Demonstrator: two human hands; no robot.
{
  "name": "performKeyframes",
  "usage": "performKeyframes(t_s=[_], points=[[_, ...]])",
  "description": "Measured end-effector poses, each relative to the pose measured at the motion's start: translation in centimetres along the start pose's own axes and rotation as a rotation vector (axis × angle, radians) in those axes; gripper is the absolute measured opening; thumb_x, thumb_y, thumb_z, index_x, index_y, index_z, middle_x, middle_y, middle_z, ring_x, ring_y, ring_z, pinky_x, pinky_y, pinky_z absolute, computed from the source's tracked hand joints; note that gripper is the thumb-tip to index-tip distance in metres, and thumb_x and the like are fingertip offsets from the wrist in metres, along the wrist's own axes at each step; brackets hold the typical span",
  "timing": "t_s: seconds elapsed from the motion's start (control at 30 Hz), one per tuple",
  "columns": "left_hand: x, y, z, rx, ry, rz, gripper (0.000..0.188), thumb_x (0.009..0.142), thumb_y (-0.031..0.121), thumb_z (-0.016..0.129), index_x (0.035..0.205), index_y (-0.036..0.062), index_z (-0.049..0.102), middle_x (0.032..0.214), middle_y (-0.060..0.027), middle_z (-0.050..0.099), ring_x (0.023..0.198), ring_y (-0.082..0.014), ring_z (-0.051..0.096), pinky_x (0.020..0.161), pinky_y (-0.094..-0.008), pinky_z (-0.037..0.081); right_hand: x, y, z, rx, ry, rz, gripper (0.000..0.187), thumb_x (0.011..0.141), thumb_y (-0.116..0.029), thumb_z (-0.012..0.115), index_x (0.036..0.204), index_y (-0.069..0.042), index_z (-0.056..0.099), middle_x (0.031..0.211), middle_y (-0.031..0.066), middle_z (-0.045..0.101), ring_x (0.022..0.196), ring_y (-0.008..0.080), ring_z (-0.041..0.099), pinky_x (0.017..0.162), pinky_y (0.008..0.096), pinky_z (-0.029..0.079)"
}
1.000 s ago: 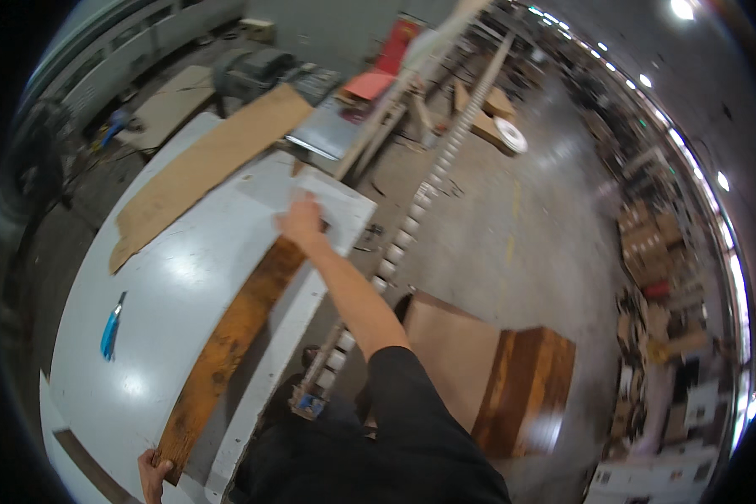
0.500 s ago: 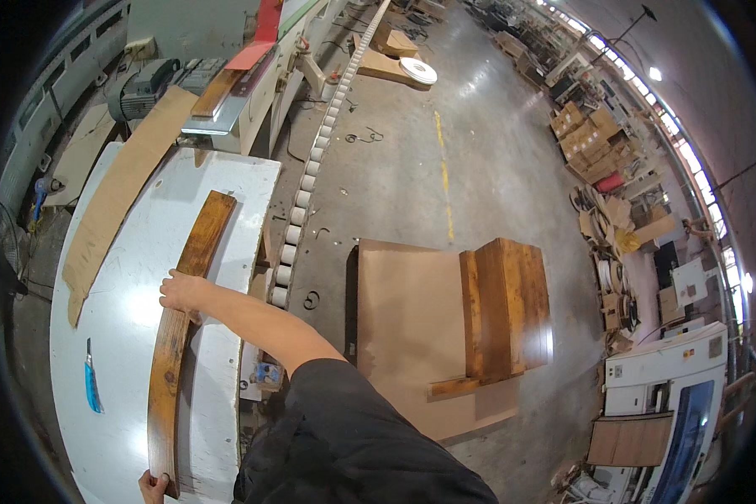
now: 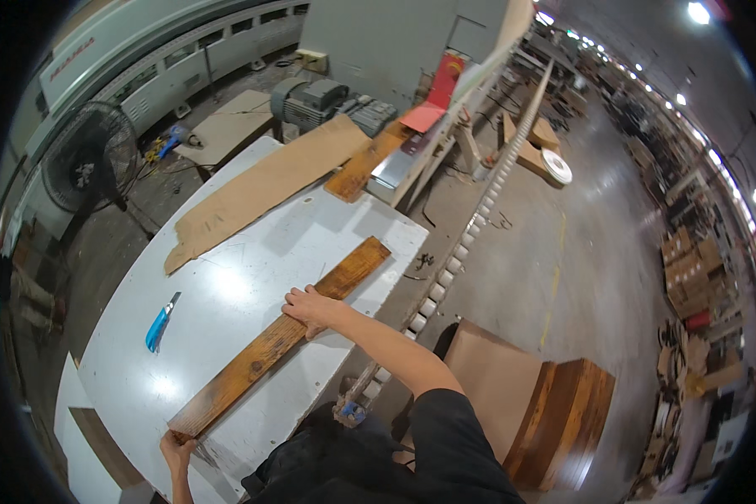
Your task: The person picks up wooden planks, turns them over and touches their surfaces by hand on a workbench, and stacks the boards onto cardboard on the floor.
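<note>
A brown wooden board point(image 3: 252, 371) with dark knots lies slantwise over the white tabletop. My right hand point(image 3: 309, 309) grips it past its middle, fingers over the far edge and thumb on the near side. At the board's near-left end, my left hand point(image 3: 176, 449) is closed around the corner, its fingertips partly hidden beneath. A blue-handled utility knife point(image 3: 160, 324), blade out, rests on the table point(image 3: 227, 315) left of the board. Farther off, a second wooden board point(image 3: 363, 168) juts from the machine beside a long strip of brown cardboard point(image 3: 265, 186).
Right of the table runs a roller conveyor point(image 3: 454, 267). Finished-looking wooden boards point(image 3: 559, 420) are stacked on cardboard on the floor at the lower right. A black fan point(image 3: 88, 160) stands at the left, and a grey motor point(image 3: 311, 105) sits behind the table.
My view has turned left, bringing the fan into sight. Both hands keep their hold on the board. The second board now reaches farther out from the machine over the table.
</note>
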State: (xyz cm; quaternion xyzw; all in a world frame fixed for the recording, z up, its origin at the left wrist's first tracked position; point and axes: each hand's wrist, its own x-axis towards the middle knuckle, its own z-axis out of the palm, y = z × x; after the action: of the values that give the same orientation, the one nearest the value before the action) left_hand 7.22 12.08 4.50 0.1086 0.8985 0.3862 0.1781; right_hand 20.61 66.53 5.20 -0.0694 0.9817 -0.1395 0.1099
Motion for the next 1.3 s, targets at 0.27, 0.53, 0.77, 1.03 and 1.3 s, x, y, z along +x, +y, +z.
performKeyframes(t_s=[0.27,0.53,0.77,1.03,1.3], points=[[-1.8,-0.7,1.6,-0.203,0.08,-0.01,0.039,0.058,-0.003,0.07,0.095,-0.0101,0.06,0.083,-0.0118,0.067,0.071,-0.0167,0.062,0.065,-0.0295,0.052,-0.6,1.6,0.1,0.231,0.264,0.056,0.085,0.062,-0.042,0.084,0.131,-0.002,0.052,0.12,0.0196,0.056,0.115,0.0361,0.051,0.098,0.0454,0.042],[-2.7,-1.0,3.8,0.183,0.315,0.0,0.037,0.065,0.002,0.066,0.102,-0.0024,0.067,0.073,-0.0179,0.064,0.065,-0.031,0.063,0.064,-0.0365,0.052,-2.6,13.4,-5.4,1.896,1.054,0.422,0.042,0.089,-0.033,0.069,0.121,-0.011,0.055,0.099,0.001,0.059,0.089,0.0179,0.058,0.081,0.0409,0.051],[-4.0,-5.1,3.8,0.117,0.385,-0.083,0.023,0.065,0.008,0.064,0.086,-0.0007,0.068,0.065,-0.0135,0.063,0.059,-0.0194,0.06,0.058,-0.0329,0.049,0.0,18.5,-5.9,1.876,1.11,0.403,0.04,0.087,-0.013,0.068,0.124,-0.006,0.055,0.115,0.0096,0.063,0.103,0.027,0.06,0.087,0.0454,0.05],[-10.2,7.0,9.6,-0.709,0.442,-0.049,0.053,0.08,0.014,0.077,0.127,-0.001,0.055,0.101,-0.0098,0.067,0.083,-0.0147,0.064,0.073,-0.0306,0.055,-0.4,-5.8,-2.2,1.994,0.702,0.503,0.043,0.091,-0.015,0.065,0.128,0.0,0.05,0.122,0.0123,0.058,0.11,0.0256,0.057,0.097,0.039,0.049],[-6.9,16.4,14.0,-1.496,0.126,-0.026,0.038,0.085,0.016,0.075,0.112,-0.0067,0.06,0.095,-0.0026,0.066,0.085,-0.008,0.059,0.074,-0.0241,0.049,0.4,-22.9,1.9,1.893,0.615,0.276,0.052,0.09,-0.019,0.067,0.133,-0.001,0.044,0.13,0.0113,0.052,0.117,0.0252,0.052,0.104,0.0404,0.042]])
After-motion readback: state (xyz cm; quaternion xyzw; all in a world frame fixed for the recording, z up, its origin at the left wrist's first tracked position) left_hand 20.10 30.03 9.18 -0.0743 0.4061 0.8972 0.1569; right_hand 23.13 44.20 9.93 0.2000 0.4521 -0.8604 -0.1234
